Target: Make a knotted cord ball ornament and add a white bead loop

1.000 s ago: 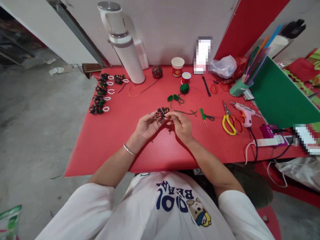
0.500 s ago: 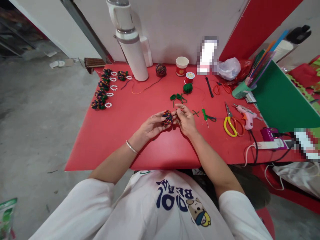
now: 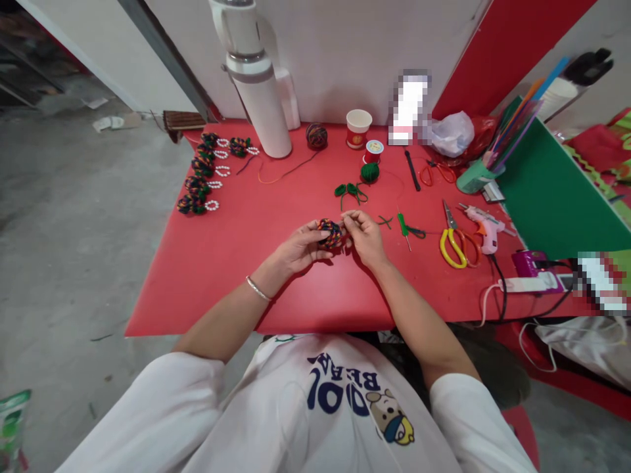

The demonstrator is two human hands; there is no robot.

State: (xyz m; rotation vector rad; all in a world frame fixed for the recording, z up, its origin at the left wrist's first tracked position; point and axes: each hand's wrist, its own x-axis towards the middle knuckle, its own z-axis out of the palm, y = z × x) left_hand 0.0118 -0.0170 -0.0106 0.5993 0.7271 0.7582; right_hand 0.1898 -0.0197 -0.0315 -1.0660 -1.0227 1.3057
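Knot: woven cord ball (image 3: 330,234), held just above the table (image 3: 221,263), centre, between both hands.
Left hand (image 3: 300,248): fingers curled, cupping it from the left.
Right hand (image 3: 365,236): fingertips pinching its right edge.

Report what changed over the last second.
The right hand curled its fingers up and now pinches the right edge of the ball. The green cord that trailed rightwards from it now shows only as a scrap. The left hand keeps its grip on the ball. The scissors and glue gun stayed put.
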